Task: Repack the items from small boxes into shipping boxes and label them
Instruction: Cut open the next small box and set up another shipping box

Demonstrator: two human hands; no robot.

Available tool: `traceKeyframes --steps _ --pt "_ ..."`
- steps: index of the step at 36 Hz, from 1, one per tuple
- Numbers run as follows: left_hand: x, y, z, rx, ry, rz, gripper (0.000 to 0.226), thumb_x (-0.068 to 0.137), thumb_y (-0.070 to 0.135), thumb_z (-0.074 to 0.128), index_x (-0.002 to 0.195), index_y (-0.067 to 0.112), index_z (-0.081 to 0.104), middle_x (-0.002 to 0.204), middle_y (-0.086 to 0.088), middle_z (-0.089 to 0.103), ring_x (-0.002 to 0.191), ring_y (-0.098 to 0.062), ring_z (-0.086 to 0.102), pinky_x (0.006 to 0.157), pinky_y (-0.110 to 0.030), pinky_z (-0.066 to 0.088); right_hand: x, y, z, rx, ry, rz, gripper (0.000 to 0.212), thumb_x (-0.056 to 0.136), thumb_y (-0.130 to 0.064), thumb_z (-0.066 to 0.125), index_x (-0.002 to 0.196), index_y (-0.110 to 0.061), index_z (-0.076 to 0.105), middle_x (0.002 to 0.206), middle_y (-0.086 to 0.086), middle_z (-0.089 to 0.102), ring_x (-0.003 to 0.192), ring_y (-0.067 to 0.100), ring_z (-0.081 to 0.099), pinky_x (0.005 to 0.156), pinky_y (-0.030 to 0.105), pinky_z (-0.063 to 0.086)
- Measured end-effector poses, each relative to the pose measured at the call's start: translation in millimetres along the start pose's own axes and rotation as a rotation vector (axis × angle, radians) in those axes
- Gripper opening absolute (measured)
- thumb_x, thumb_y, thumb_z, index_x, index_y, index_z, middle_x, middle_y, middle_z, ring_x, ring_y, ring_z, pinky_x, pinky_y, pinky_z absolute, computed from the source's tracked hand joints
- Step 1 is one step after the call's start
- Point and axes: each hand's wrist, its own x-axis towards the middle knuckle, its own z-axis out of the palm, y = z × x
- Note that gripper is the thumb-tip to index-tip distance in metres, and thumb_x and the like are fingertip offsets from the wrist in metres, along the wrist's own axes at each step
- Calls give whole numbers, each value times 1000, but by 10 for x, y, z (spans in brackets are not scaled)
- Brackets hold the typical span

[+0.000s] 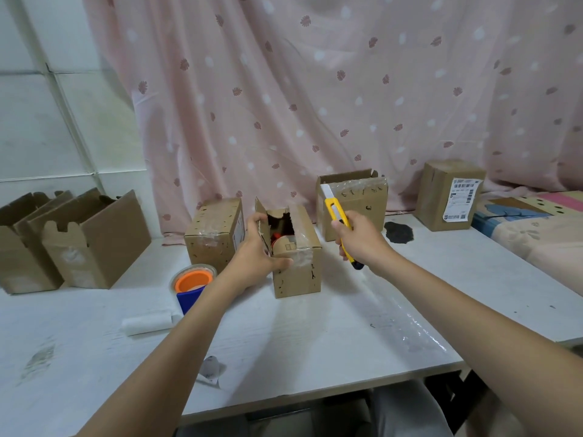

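Note:
A small taped cardboard box (pixel 296 272) stands mid-table with its top flaps partly open, and something orange and red shows inside. My left hand (pixel 257 250) grips its left flap and front corner, thumb on the taped front. To the right of the box, my right hand (pixel 359 238) holds a yellow utility knife (pixel 336 216) with the blade extended upward, clear of the cardboard. A sealed small box (pixel 214 234) sits just left of the open one.
Two empty open shipping boxes (pixel 91 244) stand at the far left. A tape dispenser (pixel 192 285) with an orange core and a white roll (pixel 148 324) lie front left. An open box (pixel 356 203) and a labelled box (pixel 451 195) stand at the back right. Clear film (pixel 407 320) lies on the table (pixel 299 348).

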Motion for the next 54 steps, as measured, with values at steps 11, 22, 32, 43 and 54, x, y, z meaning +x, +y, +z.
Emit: traceKeyframes --steps 11,22,32,43,54 --pt "21 -11 -31 0 -12 -14 116 74 21 89 153 35 4 107 5 47 93 -21 60 83 -37 54 -443 8 -81 -353 -37 -261 22 106 -24 44 94 -13 60 74 5 51 68 21 43 57 32 28" --pt "-30 -31 -27 1 -17 54 112 77 17 86 154 32 7 162 2 20 116 -9 40 92 -26 37 -668 115 -123 -432 20 -356 21 91 -37 66 98 -18 73 86 7 70 80 25 60 74 42 52" --pt "-44 -58 -23 4 -2 54 112 77 18 86 155 30 7 161 5 21 122 -6 31 98 -25 32 -726 46 -95 -467 -52 -390 26 94 -40 62 98 -19 77 78 7 69 76 22 57 71 39 47" --pt "-34 -86 -11 43 25 38 112 76 22 87 154 29 7 158 0 27 127 -18 41 100 -30 37 -773 -38 -19 -482 -89 -274 32 93 -39 62 89 -12 78 69 15 66 64 26 55 59 39 46" --pt "-33 -87 0 68 20 38 107 79 20 85 153 24 8 156 -6 31 118 -14 42 96 -28 38 -791 -167 45 -458 -59 -157 30 91 -37 64 79 -13 77 68 14 64 63 25 54 51 32 39"
